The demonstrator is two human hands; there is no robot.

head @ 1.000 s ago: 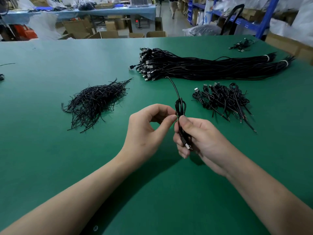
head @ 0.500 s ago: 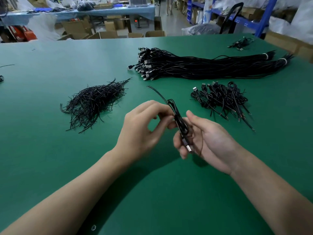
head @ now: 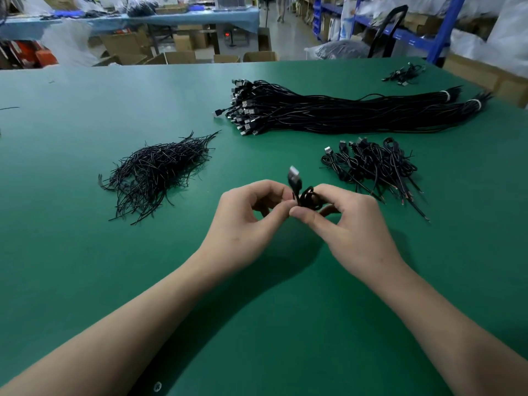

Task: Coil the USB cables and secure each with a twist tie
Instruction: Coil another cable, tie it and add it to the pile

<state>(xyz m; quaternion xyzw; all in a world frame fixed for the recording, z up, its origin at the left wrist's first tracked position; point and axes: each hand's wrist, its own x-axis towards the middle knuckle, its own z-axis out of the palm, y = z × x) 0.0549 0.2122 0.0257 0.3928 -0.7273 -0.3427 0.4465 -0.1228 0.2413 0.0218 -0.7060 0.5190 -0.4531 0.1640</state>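
Above the middle of the green table (head: pixel 85 281), both hands meet around a small coiled black USB cable (head: pixel 308 197). Its silver USB plug (head: pixel 293 174) sticks up between the hands. My right hand (head: pixel 345 224) grips the coil with thumb and curled fingers. My left hand (head: pixel 245 221) pinches at the coil's left side with thumb and forefinger; whether a twist tie is between them is hidden. A heap of black twist ties (head: pixel 157 172) lies to the left. Uncoiled cables in a long bundle (head: pixel 343 112) lie behind. A pile of coiled cables (head: pixel 371 167) sits to the right.
A few more cables (head: pixel 404 74) lie at the far right corner of the table. Beyond the far edge stand cardboard boxes (head: pixel 177 57), a blue-covered bench (head: pixel 143 18) and blue shelving (head: pixel 443 27).
The loose cable tail that trailed up toward the bundle is gone into the coil. The coil has turned, so the plug now points up, and both hands have closed in around it.
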